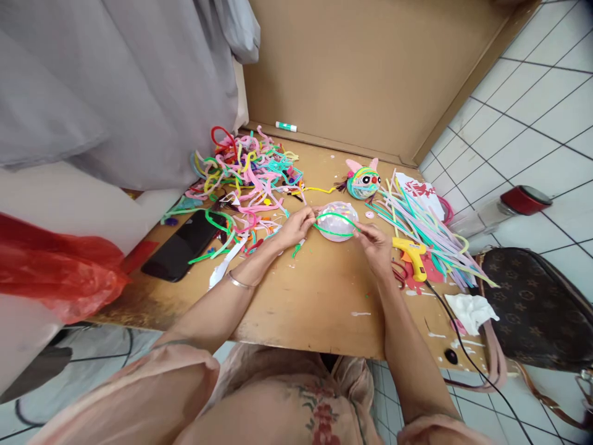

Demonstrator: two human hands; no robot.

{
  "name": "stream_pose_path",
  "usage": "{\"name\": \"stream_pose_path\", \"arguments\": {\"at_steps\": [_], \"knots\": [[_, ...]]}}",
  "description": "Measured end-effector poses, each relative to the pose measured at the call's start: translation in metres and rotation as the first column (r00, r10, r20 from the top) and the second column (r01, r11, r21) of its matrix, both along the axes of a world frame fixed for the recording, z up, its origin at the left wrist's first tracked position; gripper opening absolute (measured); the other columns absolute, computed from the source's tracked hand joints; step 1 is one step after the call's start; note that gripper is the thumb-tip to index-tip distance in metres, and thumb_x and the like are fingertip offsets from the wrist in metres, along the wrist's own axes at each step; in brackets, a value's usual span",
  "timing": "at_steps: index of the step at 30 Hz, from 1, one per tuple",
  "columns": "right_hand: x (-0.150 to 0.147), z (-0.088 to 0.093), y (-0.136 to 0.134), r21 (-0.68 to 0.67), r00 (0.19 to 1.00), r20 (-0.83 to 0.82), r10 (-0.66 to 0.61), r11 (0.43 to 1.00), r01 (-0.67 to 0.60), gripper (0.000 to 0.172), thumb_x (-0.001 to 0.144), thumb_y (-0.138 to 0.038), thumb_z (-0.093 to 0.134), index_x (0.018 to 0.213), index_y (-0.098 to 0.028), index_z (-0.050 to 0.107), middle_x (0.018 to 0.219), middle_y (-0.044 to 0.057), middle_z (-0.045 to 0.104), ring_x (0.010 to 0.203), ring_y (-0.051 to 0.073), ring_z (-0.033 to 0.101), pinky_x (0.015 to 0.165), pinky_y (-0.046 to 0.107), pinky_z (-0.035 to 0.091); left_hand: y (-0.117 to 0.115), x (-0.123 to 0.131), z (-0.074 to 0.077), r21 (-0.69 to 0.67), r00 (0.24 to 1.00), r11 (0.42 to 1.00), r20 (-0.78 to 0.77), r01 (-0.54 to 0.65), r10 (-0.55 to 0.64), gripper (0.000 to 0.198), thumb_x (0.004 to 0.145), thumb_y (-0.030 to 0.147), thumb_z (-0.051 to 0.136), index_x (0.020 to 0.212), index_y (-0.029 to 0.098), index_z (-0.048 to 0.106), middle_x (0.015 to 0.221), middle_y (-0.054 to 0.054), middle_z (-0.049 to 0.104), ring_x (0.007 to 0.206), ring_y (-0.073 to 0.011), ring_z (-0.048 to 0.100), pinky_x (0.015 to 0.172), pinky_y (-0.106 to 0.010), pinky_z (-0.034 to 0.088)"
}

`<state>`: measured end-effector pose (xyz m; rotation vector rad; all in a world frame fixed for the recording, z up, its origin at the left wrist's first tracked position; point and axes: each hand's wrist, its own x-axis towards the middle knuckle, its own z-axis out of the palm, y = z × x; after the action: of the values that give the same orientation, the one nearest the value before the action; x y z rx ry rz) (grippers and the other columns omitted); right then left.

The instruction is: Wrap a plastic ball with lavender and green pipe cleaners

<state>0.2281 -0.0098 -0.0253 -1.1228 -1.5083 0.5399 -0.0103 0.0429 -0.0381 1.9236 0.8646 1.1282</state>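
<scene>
Hands meet over a clear ball [337,220] resting mid-tabletop [315,296]: our left hand [296,225] pinches a green pipe cleaner [336,233] at the ball's left edge, and our right hand [375,247] pinches it at the right, the wire looped around the ball between them. We see a tangled pile of pipe cleaners [245,173] and a black phone [185,244] to the left. A yellow glue gun [410,253] lies just beside our right hand, seemingly touching it, and an eared ball [362,180] stands behind.
</scene>
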Motion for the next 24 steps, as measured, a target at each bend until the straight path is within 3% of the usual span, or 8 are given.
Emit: {"name": "stream_pose_path", "arguments": {"at_steps": [6, 14, 18, 24], "knots": [[0.006, -0.002, 0.003, 0.119, 0.996, 0.055, -0.07, 0.991, 0.063, 0.016, 0.08, -0.027, 0.067, 0.09, -0.027, 0.08, 0.086, 0.005, 0.074, 0.082, 0.021, 0.068, 0.077, 0.037, 0.055, 0.002, 0.004, -0.001, -0.032, 0.992, 0.999, 0.124, 0.003, 0.001, 0.024, 0.088, 0.039, 0.057, 0.076, 0.019, 0.054, 0.111, -0.013, 0.07, 0.109, -0.0248, 0.063, 0.098, -0.039, 0.046], [0.006, -0.013, 0.01, -0.051, 0.952, -0.169, -0.254, 0.967, 0.249, 0.023, 0.064, -0.037, 0.077, 0.075, -0.02, 0.066, 0.07, 0.001, 0.069, 0.067, 0.018, 0.066, 0.067, 0.033, 0.055, 0.011, 0.015, -0.012, -0.23, 0.934, 0.972, 0.355, 0.05, 0.035, 0.035, 0.072, 0.048, 0.076, 0.073, 0.015, 0.066, 0.103, -0.011, 0.072, 0.102, -0.024, 0.065, 0.097, -0.038, 0.046], [-0.001, -0.012, 0.011, -0.072, 0.946, -0.186, -0.266, 0.964, 0.257, 0.024, 0.064, -0.038, 0.076, 0.073, -0.019, 0.064, 0.07, 0.002, 0.069, 0.066, 0.018, 0.066, 0.068, 0.033, 0.055, 0.016, 0.018, -0.019, -0.34, 0.902, 0.94, 0.415, 0.033, 0.118, 0.036, 0.065, 0.047, 0.08, 0.071, 0.015, 0.066, 0.096, -0.009, 0.073, 0.095, -0.0214, 0.065, 0.091, -0.036, 0.048], [-0.003, -0.014, 0.011, -0.092, 0.956, -0.211, -0.204, 0.978, 0.188, 0.029, 0.066, -0.041, 0.077, 0.084, -0.019, 0.07, 0.08, 0.004, 0.073, 0.075, 0.02, 0.069, 0.077, 0.038, 0.058, 0.018, 0.019, -0.024, -0.401, 0.879, 0.916, 0.434, -0.008, 0.197, 0.032, 0.062, 0.041, 0.082, 0.069, 0.015, 0.065, 0.093, -0.007, 0.074, 0.086, -0.0177, 0.064, 0.083, -0.031, 0.049]]}}
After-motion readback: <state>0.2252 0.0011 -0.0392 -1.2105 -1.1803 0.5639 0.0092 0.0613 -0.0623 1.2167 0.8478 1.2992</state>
